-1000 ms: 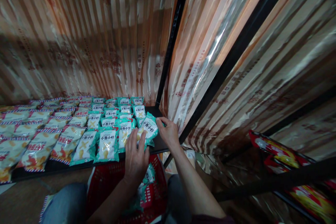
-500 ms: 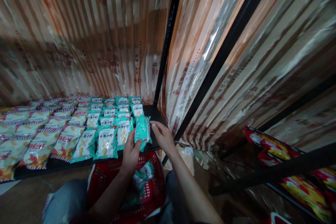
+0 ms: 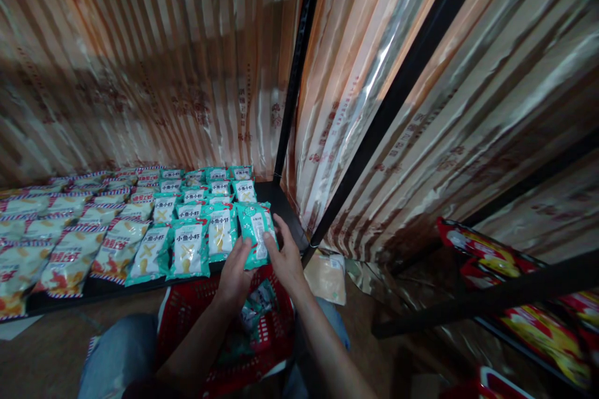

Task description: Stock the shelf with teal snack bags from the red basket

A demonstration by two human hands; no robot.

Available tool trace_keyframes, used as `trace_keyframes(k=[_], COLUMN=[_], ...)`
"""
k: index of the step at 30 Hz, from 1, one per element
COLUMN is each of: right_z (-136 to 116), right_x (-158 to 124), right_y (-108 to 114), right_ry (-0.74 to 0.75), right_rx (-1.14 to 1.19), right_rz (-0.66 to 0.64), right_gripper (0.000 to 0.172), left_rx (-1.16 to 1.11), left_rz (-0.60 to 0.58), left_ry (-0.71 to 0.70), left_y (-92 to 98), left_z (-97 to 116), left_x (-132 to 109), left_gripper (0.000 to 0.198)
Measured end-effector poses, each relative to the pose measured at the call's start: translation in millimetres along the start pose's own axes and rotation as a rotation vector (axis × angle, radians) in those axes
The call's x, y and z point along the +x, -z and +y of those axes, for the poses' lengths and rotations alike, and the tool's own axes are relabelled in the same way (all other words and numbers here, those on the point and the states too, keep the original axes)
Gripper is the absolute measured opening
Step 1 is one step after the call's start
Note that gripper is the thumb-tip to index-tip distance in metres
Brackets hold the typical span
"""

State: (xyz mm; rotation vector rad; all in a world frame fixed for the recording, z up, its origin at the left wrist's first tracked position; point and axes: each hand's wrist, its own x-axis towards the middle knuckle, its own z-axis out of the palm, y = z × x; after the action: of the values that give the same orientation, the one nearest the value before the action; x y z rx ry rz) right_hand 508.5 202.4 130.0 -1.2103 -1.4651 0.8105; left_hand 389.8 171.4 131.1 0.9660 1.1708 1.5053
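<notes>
Between my two hands is a teal snack bag (image 3: 257,232), its back label facing me, held just over the shelf's front edge. My left hand (image 3: 235,271) grips its lower left side. My right hand (image 3: 286,257) holds its right side, with the thumb on the front. Directly left of it stands another teal-and-white snack bag (image 3: 221,234) in rows of the same kind on the black shelf (image 3: 284,212). Beneath my forearms, a red basket (image 3: 180,305) holds more teal bags (image 3: 258,307), partly hidden by my arms.
White snack bags with striped edges (image 3: 70,262) fill the shelf's left part. A black upright post (image 3: 294,84) rises at the shelf's back corner. Corrugated sheeting (image 3: 196,75) lines the walls. At right, red and yellow packets (image 3: 538,336) lie behind a black bar (image 3: 468,312).
My right hand has closed on the right side of the teal bag, which it was only beside before. The bag has turned to show its white back label.
</notes>
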Motion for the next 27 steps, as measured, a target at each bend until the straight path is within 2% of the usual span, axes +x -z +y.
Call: trace_keyframes(k=[3,7,11,14,17,21,24,27], right_z=[4.5,14.7,21.2,24.4,29.1,32.9,31.0,29.4], right_x=[-4.2,-9.3,-11.9,-12.1,-11.0,-8.4,-5.9,-1.8], right_y=[-1.6,-2.9,-2.5,-1.3,1.1,7.1,11.7,14.2], right_ry=[0.007,0.051,0.254,0.31,0.287,0.198,0.07,-0.055], right_rx=[-0.029,-0.111,-0.336,-0.455,-0.419,-0.301,-0.246,-0.179], right_rz=[0.036,0.087,0.208,0.289,0.277,0.219,0.152,0.102], right_gripper=[0.057,0.052,0.038,0.025,0.023,0.034,0.046,0.06], left_rx=[-0.154,-0.319,-0.326,-0.272,-0.172,0.024,0.104,0.092], left_rz=[-0.086,-0.128,-0.104,-0.075,-0.075,-0.095,-0.109,-0.16], left_ry=[0.131,0.32,0.306,0.258,0.176,0.103,0.108,0.114], left_y=[-12.5,-18.4,-20.5,-25.3,-31.0,-36.5,-39.1,-41.2], left_z=[2.9,2.6,-6.7,-13.9,-12.1,-4.7,-9.9,-21.7], left_x=[-6.9,-10.9,-8.4,-5.1,-2.5,2.0,8.1,14.4], left_gripper=[0.048,0.07,0.075,0.072,0.063,0.043,0.043,0.049])
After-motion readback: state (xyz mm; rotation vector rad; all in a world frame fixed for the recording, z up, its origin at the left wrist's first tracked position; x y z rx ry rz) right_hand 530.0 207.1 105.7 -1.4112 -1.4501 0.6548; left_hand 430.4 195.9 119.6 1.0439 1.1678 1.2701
